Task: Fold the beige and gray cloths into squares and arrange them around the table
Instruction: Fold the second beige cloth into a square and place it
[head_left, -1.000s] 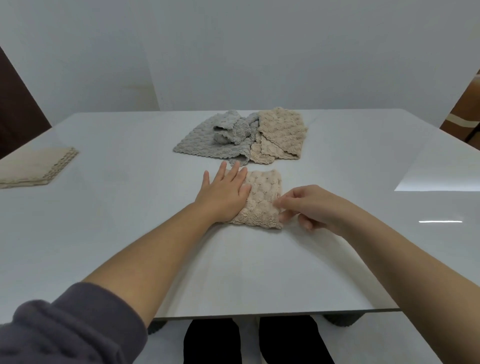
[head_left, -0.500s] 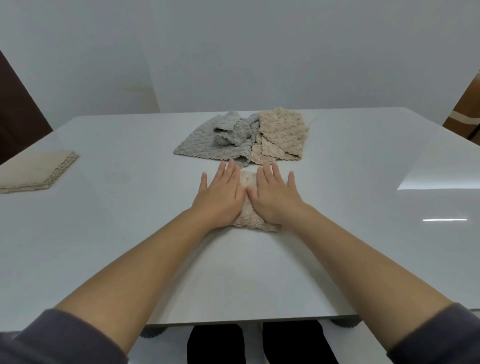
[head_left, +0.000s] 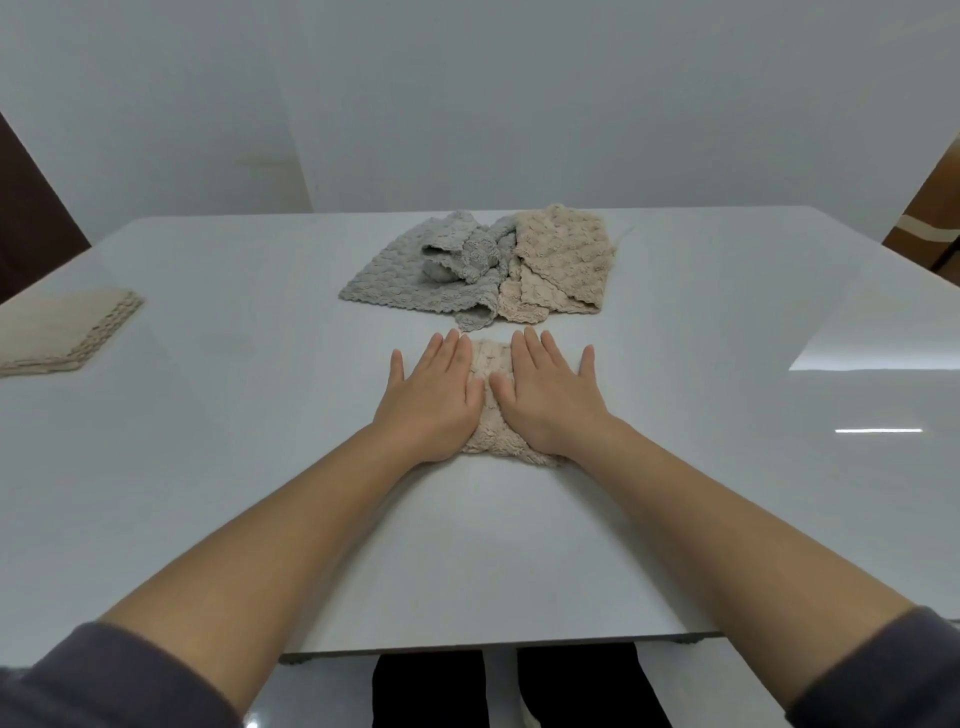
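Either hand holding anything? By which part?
Nothing is gripped. Left hand and right hand press flat on the folded beige cloth, one on each half.

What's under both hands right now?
A folded beige textured cloth on the white table. The left hand and right hand press it flat; its outer sides are covered.

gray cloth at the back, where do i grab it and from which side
Probably pinch the gray cloth at its near-left corner, coming from the left: that part lies flat and free, while its right side is bunched up against the loose beige cloth.
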